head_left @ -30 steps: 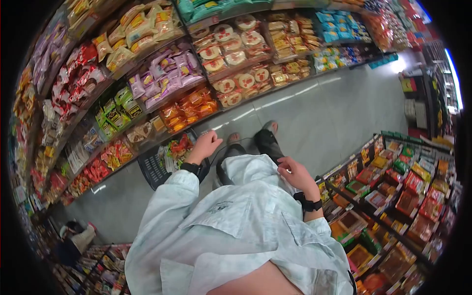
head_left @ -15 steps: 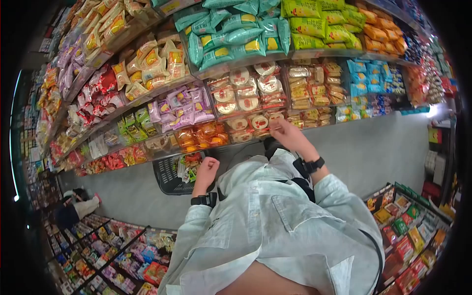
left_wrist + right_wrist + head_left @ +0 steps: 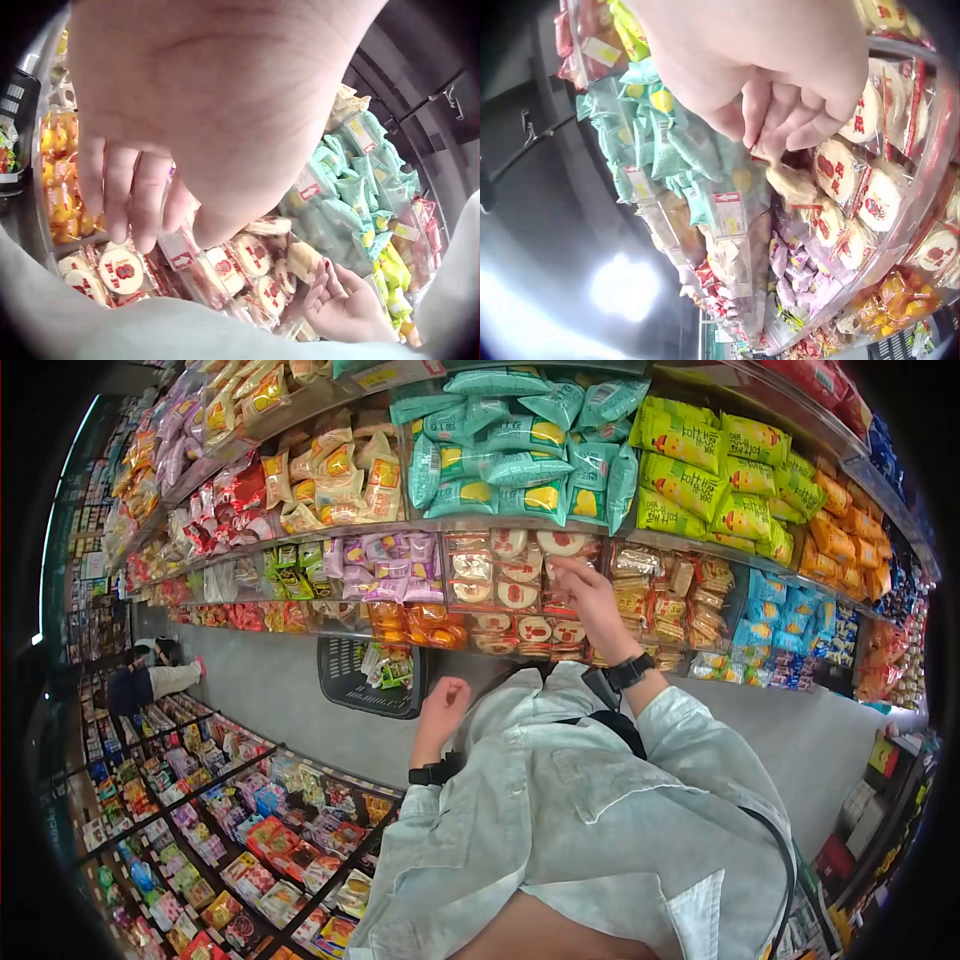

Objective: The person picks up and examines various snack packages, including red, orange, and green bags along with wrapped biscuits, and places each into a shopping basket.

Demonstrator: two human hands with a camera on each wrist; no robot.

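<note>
My right hand [image 3: 597,615] reaches over a shelf bin of round, white, individually wrapped crackers [image 3: 520,592] with red print. Thumb and fingertips pinch the wrapper edge of one wrapped cracker [image 3: 790,184], which hangs below them in the right wrist view. From the left wrist view the same cracker stands out beside the fingers. My left hand [image 3: 442,710] hovers lower, in front of the shelf, its fingers loosely curled and holding nothing. A dark shopping basket [image 3: 342,685] with several bright packets in it is on the floor to the left of this hand.
Teal packets [image 3: 500,440] fill the bin above, with green packets [image 3: 690,450] to its right. Purple packets [image 3: 385,565] lie left of the crackers. Clear bin walls and price tags edge the shelves. Behind runs another snack display [image 3: 250,830]; a person [image 3: 150,678] crouches at far left.
My right hand has risen from beside my body to the cracker bin and now pinches a wrapped cracker. The left hand has moved from over the basket to its right. The view has turned toward the shelf.
</note>
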